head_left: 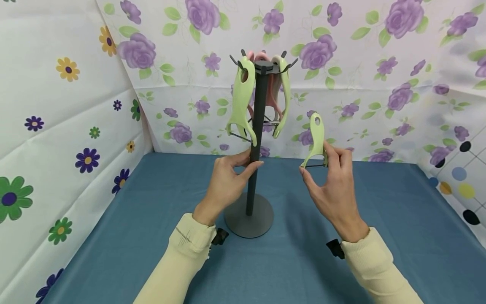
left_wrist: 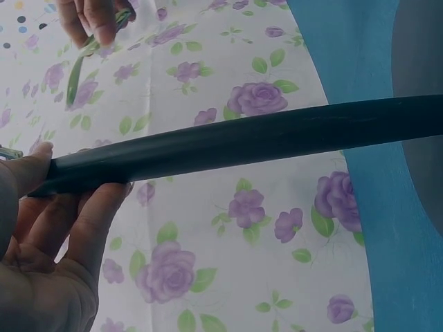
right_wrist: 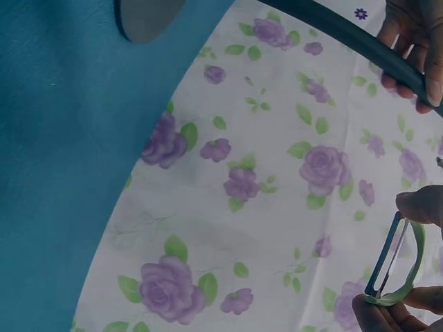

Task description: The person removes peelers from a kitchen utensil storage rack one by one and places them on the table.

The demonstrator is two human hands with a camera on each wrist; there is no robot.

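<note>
My left hand (head_left: 228, 179) grips the dark post (head_left: 251, 185) of an upright rack, thumb on one side and fingers on the other. My right hand (head_left: 336, 185) pinches a light green Y-shaped peeler (head_left: 317, 135) by its two prongs, handle hole upward, to the right of the rack. In the right wrist view the peeler's blade (right_wrist: 389, 252) spans the gap between the prongs. Two more green peelers hang from the rack's hooks, one at the left (head_left: 241, 97) and one at the right (head_left: 285, 101). Pink peelers (head_left: 271, 95) hang behind, partly hidden by the post.
The rack's round grey base (head_left: 262, 223) stands on a blue cloth-covered table (head_left: 288, 270). Dark upturned hooks (head_left: 292, 64) ring the rack's top. Flower-patterned sheets (head_left: 364, 63) form walls behind and at the left, and a dotted sheet (head_left: 461, 181) lies at the right.
</note>
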